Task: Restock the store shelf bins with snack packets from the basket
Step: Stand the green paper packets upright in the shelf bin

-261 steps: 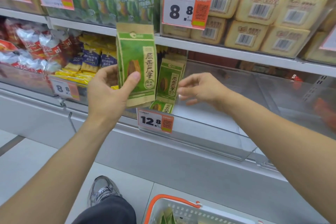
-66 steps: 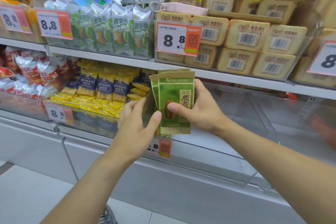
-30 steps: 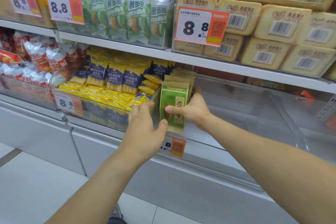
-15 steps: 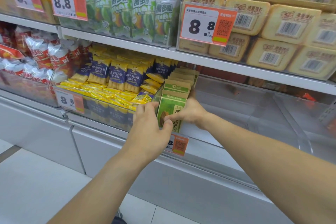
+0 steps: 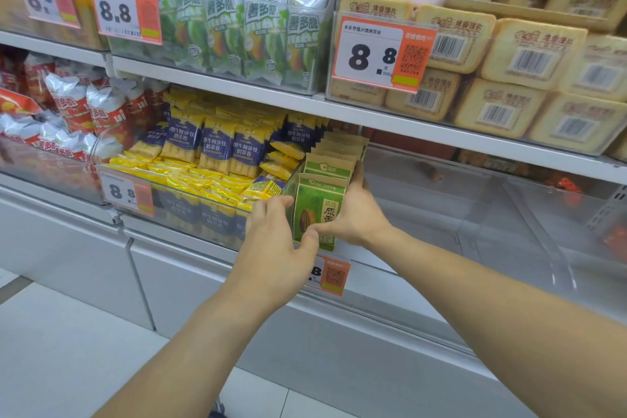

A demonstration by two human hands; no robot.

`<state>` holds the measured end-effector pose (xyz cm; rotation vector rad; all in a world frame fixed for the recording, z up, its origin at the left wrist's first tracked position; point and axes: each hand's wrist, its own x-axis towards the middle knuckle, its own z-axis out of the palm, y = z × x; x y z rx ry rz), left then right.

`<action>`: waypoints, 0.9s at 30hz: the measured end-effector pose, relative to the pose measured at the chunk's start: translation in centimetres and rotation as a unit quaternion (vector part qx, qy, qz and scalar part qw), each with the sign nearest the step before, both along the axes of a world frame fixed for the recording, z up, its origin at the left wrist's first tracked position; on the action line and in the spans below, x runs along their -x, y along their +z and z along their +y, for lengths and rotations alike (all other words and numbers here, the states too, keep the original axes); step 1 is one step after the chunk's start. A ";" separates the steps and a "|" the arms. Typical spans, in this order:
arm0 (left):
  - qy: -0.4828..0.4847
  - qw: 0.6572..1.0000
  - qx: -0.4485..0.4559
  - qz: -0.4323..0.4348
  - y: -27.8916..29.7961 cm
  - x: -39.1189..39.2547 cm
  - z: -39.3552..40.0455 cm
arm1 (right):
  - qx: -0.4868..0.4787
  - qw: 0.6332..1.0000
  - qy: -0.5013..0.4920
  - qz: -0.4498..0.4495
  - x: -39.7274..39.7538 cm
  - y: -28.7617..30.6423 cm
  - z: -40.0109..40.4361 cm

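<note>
Packet of green-and-tan snack stock stands upright at the front of a row of like packets, at the left end of the clear shelf bin, just beside the yellow-and-blue packets. Right hand pinches it, thumb across the front face, fingers behind. Left hand sits at its left edge, fingers loosely extended, thumb tip touching the lower front. Judged light, thin, crinkly film pouch: flexes if squeezed mid-face, likely to tip forward unsupported. Best hold appears to be at the side seams or stiff top band. Versus half a second earlier: packet sits slightly lower and squarer against the row; both hands remain on it. Basket not in view.
</note>
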<state>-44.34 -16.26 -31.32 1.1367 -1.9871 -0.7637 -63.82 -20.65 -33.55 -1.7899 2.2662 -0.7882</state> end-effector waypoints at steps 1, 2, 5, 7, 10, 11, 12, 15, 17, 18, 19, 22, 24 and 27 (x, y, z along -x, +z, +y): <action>-0.002 1.000 -0.001 0.002 0.0 0.0 0.0 | 0.000 1.000 -0.005 0.008 0.1 0.0 0.2; -0.004 1.000 -0.003 0.003 0.0 -0.1 0.0 | 0.009 1.000 -0.011 0.010 0.3 -0.1 0.3; -0.004 1.000 -0.006 0.006 -0.1 -0.2 0.0 | 0.044 0.999 -0.026 -0.014 0.7 -0.3 0.6; -0.003 1.000 -0.007 0.008 0.0 -0.1 0.1 | 0.051 0.998 -0.032 -0.026 0.6 -0.2 0.7; -0.001 1.000 -0.010 0.010 0.1 0.0 0.2 | 0.032 0.999 -0.022 -0.017 0.2 0.3 1.0; -0.001 1.000 -0.011 0.010 0.2 0.0 0.2 | 0.025 0.999 -0.023 -0.019 0.0 0.4 1.1; -0.002 1.000 -0.013 0.011 0.1 0.0 0.2 | 0.022 0.999 -0.026 -0.028 0.0 0.5 1.2; 0.001 1.000 -0.017 0.016 0.1 -0.1 0.3 | 0.015 0.997 -0.043 -0.058 0.1 1.0 1.8; 0.006 1.000 -0.018 0.017 0.1 -0.1 0.3 | 0.004 0.997 -0.051 -0.066 0.2 1.5 2.3; 0.008 1.000 -0.019 0.017 0.0 0.0 0.3 | -0.002 0.997 -0.052 -0.064 0.2 1.9 2.7; 0.012 1.000 -0.019 0.016 0.0 0.0 0.3 | -0.009 0.997 -0.055 -0.061 0.2 2.3 3.1; 0.034 0.999 -0.005 0.013 0.0 0.1 0.5 | -0.022 0.995 -0.068 -0.071 0.5 3.3 4.3; 0.061 0.998 0.025 0.021 0.2 0.1 0.7 | -0.028 0.993 -0.079 -0.079 0.6 3.8 5.1; 0.096 0.989 0.095 0.064 0.8 -0.2 1.4 | -0.010 0.993 -0.092 -0.075 0.8 4.7 6.8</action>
